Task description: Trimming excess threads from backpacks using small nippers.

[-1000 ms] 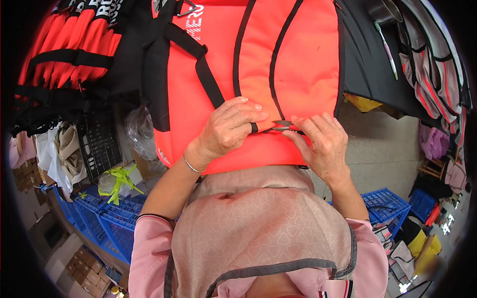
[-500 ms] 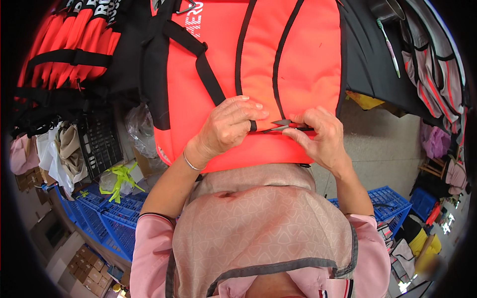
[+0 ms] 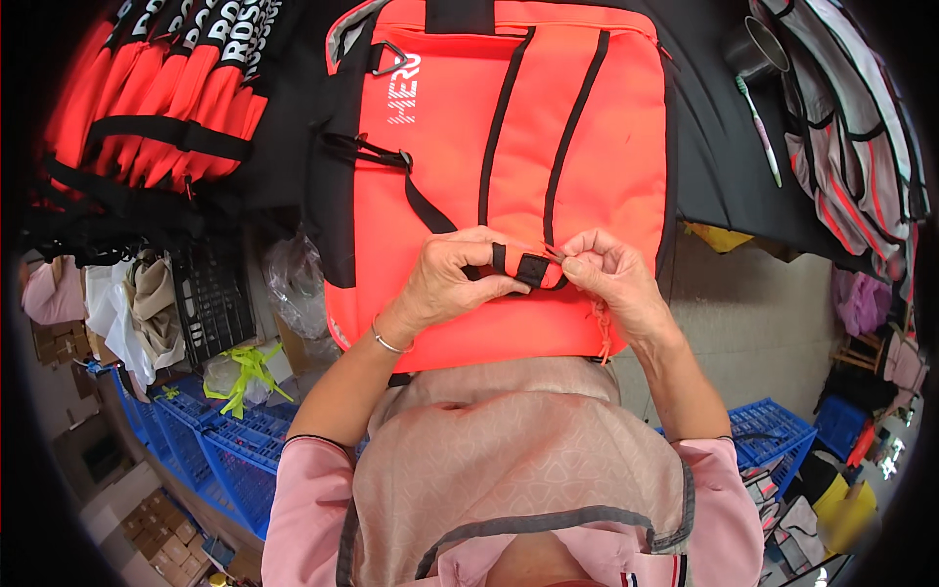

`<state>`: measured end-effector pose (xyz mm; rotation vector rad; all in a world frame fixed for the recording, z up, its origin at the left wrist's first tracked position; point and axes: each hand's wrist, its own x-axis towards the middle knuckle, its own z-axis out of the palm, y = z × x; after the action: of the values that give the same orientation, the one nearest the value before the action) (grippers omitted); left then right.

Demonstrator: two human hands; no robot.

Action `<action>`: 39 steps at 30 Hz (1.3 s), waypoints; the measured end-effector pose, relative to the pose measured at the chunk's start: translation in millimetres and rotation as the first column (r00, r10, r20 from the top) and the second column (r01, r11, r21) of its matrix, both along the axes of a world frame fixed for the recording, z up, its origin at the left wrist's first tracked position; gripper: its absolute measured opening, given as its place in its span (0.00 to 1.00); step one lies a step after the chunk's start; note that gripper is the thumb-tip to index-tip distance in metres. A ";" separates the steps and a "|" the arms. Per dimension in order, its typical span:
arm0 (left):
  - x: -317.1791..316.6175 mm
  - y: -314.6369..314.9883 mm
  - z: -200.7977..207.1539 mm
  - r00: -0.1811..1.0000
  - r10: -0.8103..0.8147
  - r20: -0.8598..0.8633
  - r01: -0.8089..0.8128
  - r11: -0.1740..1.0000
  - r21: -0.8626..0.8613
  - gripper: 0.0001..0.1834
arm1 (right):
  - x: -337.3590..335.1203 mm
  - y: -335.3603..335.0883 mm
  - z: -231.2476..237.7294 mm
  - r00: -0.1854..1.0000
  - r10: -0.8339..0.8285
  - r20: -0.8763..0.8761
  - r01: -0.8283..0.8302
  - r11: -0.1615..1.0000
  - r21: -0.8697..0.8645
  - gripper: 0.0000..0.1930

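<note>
A neon-orange backpack [image 3: 430, 186] with black edging lies flat before me, its shoulder strap [image 3: 539, 147] running down the middle. My left hand [image 3: 451, 272] is closed around the lower end of that strap, where a black patch [image 3: 533, 270] is folded up. Close beside it, my right hand [image 3: 608, 279] pinches small thread snips [image 3: 554, 253]; their tips show at the strap's edge, while the rest is hidden in the fingers. Loose orange threads [image 3: 603, 328] dangle below my right hand. A black webbing strap [image 3: 423, 207] with a buckle crosses the bag left of my hands.
Stacked orange-and-black bags [image 3: 176, 98] lie at the far left. On the right, a toothbrush [image 3: 761, 132] rests near a metal cup [image 3: 757, 49], beside grey pieces with orange trim [image 3: 851, 147]. Blue plastic crates [image 3: 235, 460] stand on both sides of me below the work surface.
The strap end has been turned up in my left hand, showing its black patch. My right hand has shifted left toward it, and orange threads now hang below. The bag appears lower in view.
</note>
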<state>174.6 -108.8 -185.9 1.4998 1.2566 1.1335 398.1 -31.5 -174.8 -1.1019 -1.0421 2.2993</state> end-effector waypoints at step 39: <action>7.3 2.9 -1.5 0.998 0.064 0.009 -0.063 0.995 -0.077 0.13 | 0.8 -7.4 29.2 0.817 -0.392 0.423 -0.454 0.016 0.891 0.13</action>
<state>181.9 -105.9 -187.4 1.4040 1.3336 1.1209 398.9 -38.9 -145.6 -0.9631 -2.3780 0.4180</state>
